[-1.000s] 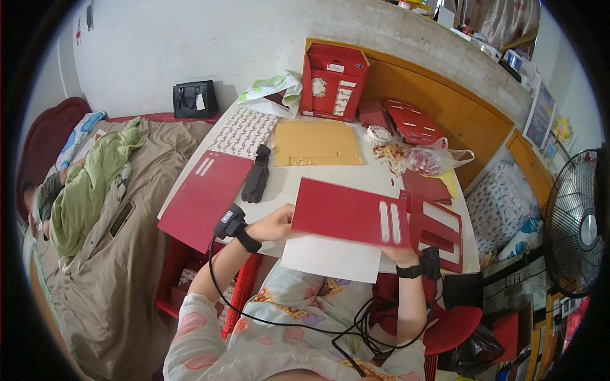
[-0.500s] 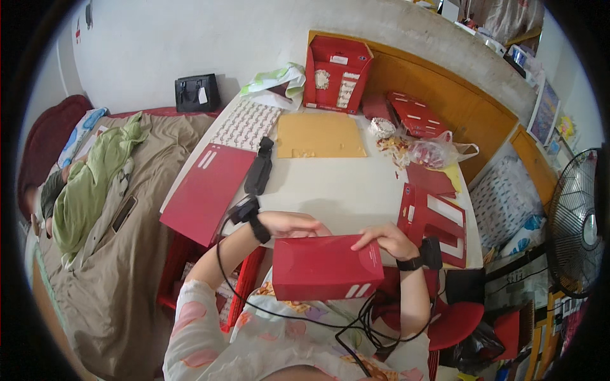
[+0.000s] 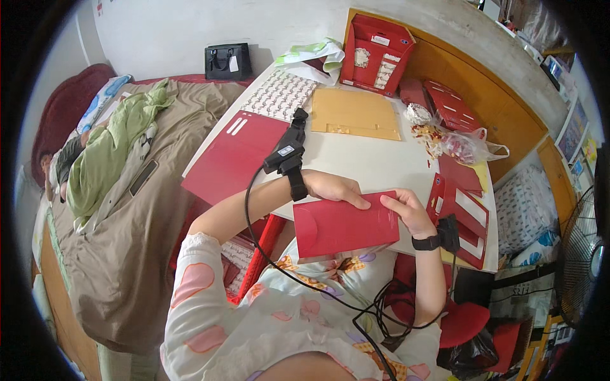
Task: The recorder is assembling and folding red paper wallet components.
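Observation:
A red cardboard box is in front of my chest, over my lap at the table's near edge. My left hand grips its far top edge, thumb lying on the top face and fingers out of sight behind. At the far right corner my right hand is closed on the same box, its thumb on top near the left thumb. A large flat red card sheet lies on the white table left of my hands. Right of them lies a red die-cut carton with white panels.
On the table are a tan cardboard sheet, a patterned sheet, a standing red carton, small scraps and a clear plastic bag. A black strap device lies near my left wrist. Cables cross my lap.
The box has tilted and turned, so its lower front face with white stripes no longer shows. Both hands have come closer together on its far edge. The view has swung left.

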The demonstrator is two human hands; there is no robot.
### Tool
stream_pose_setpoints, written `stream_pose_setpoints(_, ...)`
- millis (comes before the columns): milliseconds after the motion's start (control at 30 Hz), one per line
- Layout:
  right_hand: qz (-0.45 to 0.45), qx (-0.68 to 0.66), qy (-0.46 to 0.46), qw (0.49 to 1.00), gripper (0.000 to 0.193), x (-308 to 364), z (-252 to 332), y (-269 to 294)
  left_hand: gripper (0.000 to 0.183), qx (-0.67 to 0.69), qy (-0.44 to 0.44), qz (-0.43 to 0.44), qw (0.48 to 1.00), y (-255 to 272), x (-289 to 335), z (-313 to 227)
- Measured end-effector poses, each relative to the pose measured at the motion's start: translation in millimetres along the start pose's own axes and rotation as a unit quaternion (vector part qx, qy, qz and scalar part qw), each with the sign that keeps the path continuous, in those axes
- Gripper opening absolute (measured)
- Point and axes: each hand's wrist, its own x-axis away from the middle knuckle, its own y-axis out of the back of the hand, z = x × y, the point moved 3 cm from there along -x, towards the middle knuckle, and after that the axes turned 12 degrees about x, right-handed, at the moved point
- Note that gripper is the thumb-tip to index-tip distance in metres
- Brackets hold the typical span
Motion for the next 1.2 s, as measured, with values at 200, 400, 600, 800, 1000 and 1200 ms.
stream_pose_setpoints(200, 0.036, -0.090, 0.007, 0.995, 0.020, -3, 3, -8, 0.050, 0.069, -0.097, -0.064, 0.991, -14, -7, -2)
stream_pose_setpoints(400, -0.005, 0.005, 0.020, 1.000, 0.020, 12, 6, -8, 0.055, -0.104, -0.024, 0.033, 0.994, -7, -3, 1)
stream_pose_setpoints(600, -0.107, 0.010, -0.005, 0.994, 0.020, 34, -3, 31, 0.057, -0.068, 0.005, 0.125, 0.990, 0, 18, 20)
stream_pose_setpoints(800, -0.129, 0.007, 0.009, 0.992, 0.017, 34, -11, 40, 0.054, 0.015, 0.053, 0.144, 0.988, 5, 27, 14)
stream_pose_setpoints(1000, -0.267, -0.108, 0.049, 0.956, 0.017, 52, 0, 87, 0.040, 0.088, -0.031, 0.039, 0.995, 45, 54, 19)
stream_pose_setpoints(1200, -0.236, -0.317, 0.020, 0.918, 0.027, 6, -13, 35, 0.057, -0.075, -0.391, -0.156, 0.904, 53, 11, 63)
